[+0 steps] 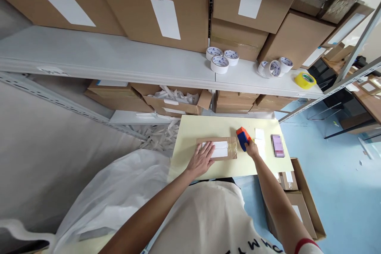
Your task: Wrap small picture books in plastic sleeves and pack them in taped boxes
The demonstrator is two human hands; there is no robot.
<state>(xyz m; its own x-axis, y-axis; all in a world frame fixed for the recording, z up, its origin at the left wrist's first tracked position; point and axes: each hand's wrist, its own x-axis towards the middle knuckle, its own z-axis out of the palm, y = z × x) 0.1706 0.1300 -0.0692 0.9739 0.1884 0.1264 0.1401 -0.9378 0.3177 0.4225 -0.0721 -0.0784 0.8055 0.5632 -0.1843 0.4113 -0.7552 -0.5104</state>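
A small cardboard box (232, 152) lies flat on the pale yellow table (190, 127). It carries a white label (220, 151), and clear tape covers its right end. My left hand (202, 158) rests on the box's left part with the fingers stretched out, partly over the label. To the right of the box, my right hand (252, 149) is closed round a blue and orange tape dispenser (242, 138), held just beyond the box's taped end. Whether the dispenser touches the table I cannot tell.
White slips of paper (259, 134) and a phone (278, 145) lie on the table's right side. Behind is a shelf (178, 72) with tape rolls (220, 64) and large boxes. An open carton (309, 206) of boxes stands at right; a white plastic bag (119, 190) at left.
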